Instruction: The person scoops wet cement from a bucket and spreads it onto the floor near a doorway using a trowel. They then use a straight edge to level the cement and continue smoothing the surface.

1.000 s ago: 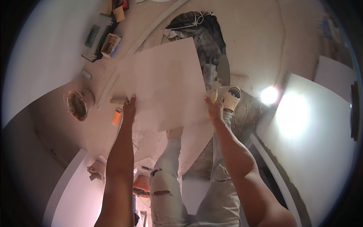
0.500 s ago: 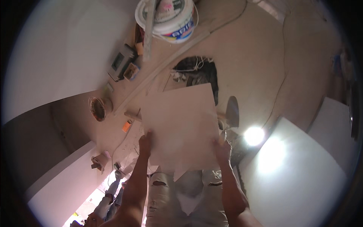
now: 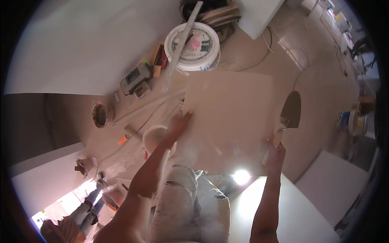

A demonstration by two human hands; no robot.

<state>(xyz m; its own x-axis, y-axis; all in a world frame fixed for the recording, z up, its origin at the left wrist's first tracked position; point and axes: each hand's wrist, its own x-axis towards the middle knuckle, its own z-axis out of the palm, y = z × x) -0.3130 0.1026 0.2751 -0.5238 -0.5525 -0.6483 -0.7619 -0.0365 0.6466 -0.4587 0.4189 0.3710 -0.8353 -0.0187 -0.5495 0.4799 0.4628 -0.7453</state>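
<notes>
A large square beige tile (image 3: 227, 117) is held out in front of my body, its flat face toward me. My left hand (image 3: 181, 122) grips its left edge, thumb lying on the near face and the other fingers partly hidden. At the right edge, my right hand (image 3: 276, 153) closes around the wooden handle of a trowel (image 3: 291, 110) and presses against the tile as well. The trowel's broad rounded blade points away from me, beside the tile. Below my left wrist is a pale round bucket (image 3: 156, 137), partly covered by the forearm.
A lidded white bucket (image 3: 194, 48) with a long straight bar (image 3: 184, 38) across it stands ahead. To the left are a grey toolbox (image 3: 135, 77), a dirty bucket (image 3: 100, 114) and an orange block (image 3: 123, 140). A bright lamp (image 3: 242, 177) shines near a white panel (image 3: 300, 210). Someone's legs (image 3: 87, 212) appear lower left.
The tile, still in both hands, has swung to the right with my body and view. The trowel in my right hand now shows fully, and a pale bucket appears under my left arm.
</notes>
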